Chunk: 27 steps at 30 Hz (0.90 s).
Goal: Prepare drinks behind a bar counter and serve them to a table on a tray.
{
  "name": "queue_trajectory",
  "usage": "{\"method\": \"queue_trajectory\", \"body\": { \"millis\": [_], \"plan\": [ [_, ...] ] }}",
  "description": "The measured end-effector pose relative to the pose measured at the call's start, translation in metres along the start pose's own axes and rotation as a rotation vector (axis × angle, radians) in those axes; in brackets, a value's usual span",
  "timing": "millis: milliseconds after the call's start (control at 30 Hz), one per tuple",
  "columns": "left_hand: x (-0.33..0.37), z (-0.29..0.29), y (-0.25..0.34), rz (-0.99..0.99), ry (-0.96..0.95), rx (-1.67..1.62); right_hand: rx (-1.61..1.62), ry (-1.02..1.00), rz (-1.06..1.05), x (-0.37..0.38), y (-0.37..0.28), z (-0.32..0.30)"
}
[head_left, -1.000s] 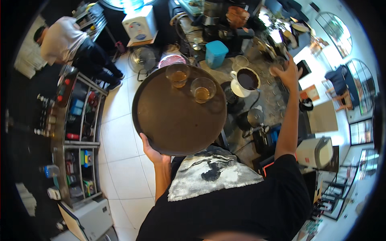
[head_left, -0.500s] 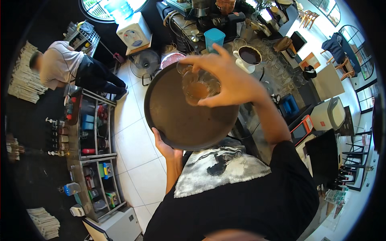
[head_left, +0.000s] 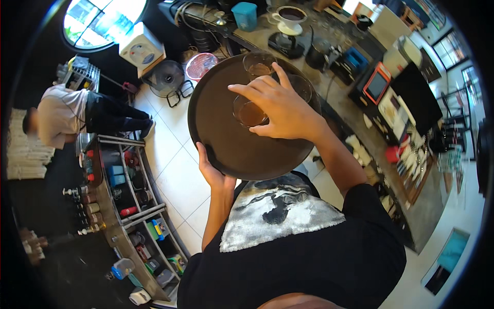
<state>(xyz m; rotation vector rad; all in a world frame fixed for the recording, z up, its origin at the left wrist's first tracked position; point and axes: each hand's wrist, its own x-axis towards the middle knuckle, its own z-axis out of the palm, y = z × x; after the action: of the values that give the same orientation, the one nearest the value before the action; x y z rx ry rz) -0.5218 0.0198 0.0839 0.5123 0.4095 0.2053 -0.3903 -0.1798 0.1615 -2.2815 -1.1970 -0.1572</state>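
My left hand (head_left: 212, 174) grips the near rim of a round dark brown tray (head_left: 221, 129) and holds it up level in front of my chest. On the tray stand three clear glasses of brown drink. My right hand (head_left: 280, 109) is closed over the top of the nearest glass (head_left: 248, 114), which rests on the tray. A second glass (head_left: 259, 65) stands at the tray's far edge. The third glass (head_left: 302, 88) is mostly hidden behind my right hand.
A grey counter (head_left: 342, 98) runs along the right with a pour-over dripper (head_left: 289, 20), a teal container (head_left: 245, 14) and an orange tablet stand (head_left: 376, 82). A shelf of bottles (head_left: 116, 190) stands at my left. A person (head_left: 77, 116) bends over at far left. White tile floor (head_left: 172, 175) lies below.
My right hand has come back from the counter to the tray and lowered a glass onto it, near the middle. The tray has risen closer to the camera.
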Motion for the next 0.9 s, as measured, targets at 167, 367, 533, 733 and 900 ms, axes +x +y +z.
{"method": "queue_trajectory", "body": {
  "millis": [167,367,533,733,900],
  "plan": [
    [-0.013,-0.012,-0.003,-0.147,-0.071,0.059,-0.019,0.073,0.189,-0.058,-0.024,0.016],
    [0.052,0.004,-0.049,-0.391,-0.209,0.136,0.039,0.343,0.403,-0.111,-0.007,0.006],
    [0.074,0.017,-0.062,-0.639,-0.309,0.160,0.001,0.721,0.648,-0.158,-0.058,0.001],
    [0.103,0.041,-0.101,-0.888,-0.314,0.337,-0.302,1.218,1.104,-0.211,-0.103,0.036],
    [0.108,0.051,-0.133,-1.054,-0.419,0.265,-0.042,1.662,1.331,-0.226,-0.081,0.084]
  ]
}}
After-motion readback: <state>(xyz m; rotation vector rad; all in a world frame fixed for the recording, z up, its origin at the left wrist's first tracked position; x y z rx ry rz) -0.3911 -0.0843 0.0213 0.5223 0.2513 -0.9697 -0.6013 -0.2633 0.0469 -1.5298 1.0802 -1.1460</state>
